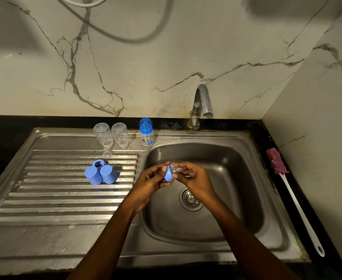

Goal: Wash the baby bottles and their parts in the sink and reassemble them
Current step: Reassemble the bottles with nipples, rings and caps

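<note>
Over the steel sink basin (pixel 236 178), the left hand (pixel 153 179) curled its fingers round a blue plastic collar ring (pixel 169 176). The right hand (pixel 197 176) pinched a clear nipple (pixel 178 169) at that ring's mouth. On the ribbed drainboard (pixel 65 199) stood two clear bottles (pixel 103 135), upside down, and two matte blue caps (pixel 93 176), touching (second ring (pixel 99 163) just behind). A capped bottle (pixel 146 132) stood by the basin's far-left corner. A purple-headed brush (pixel 277 161) lay to the right.

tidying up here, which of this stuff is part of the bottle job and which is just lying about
Job: held blue ring and teat, two upturned clear bottles, blue caps, loose ring, capped bottle.
Lying about: bottle brush, wall hose.
</note>
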